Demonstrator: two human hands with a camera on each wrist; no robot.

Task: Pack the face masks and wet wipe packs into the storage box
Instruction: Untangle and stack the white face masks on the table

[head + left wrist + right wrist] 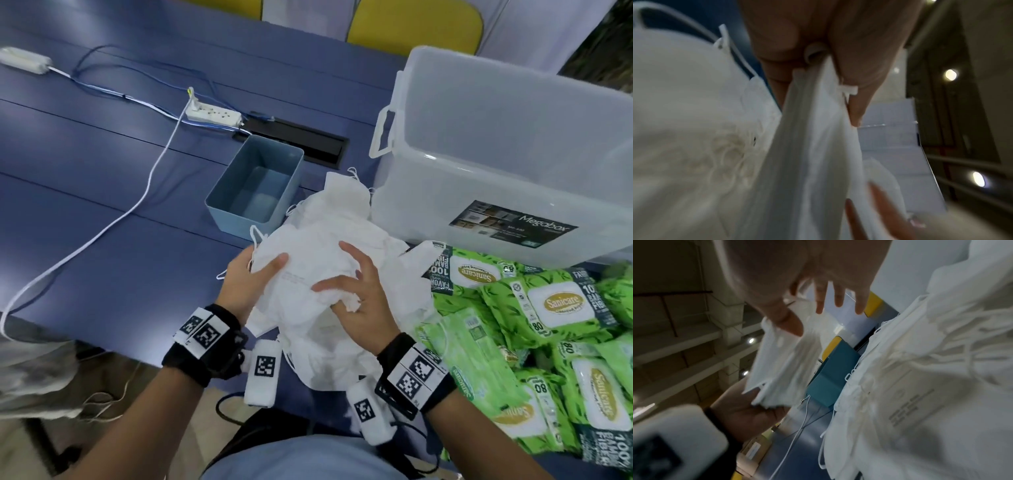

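A loose pile of white face masks (329, 219) lies on the blue table (102, 192) in front of me. My left hand (253, 274) grips a flat stack of masks (294, 277) lifted from the pile, thumb on top and fingers underneath. In the left wrist view the left hand (818, 81) pinches the stack (813, 146) at its edge. My right hand (359, 294) lies on the same stack with its fingers spread and straight. The clear storage box (513, 154) stands behind the pile on the right and looks empty. Green wet wipe packs (548, 308) are heaped at my right.
A small blue bin (257, 185) sits open just left of the mask pile. A white power strip (214, 114) and its cable (137, 202) run across the left of the table. Yellow chairs (414, 27) stand behind the table.
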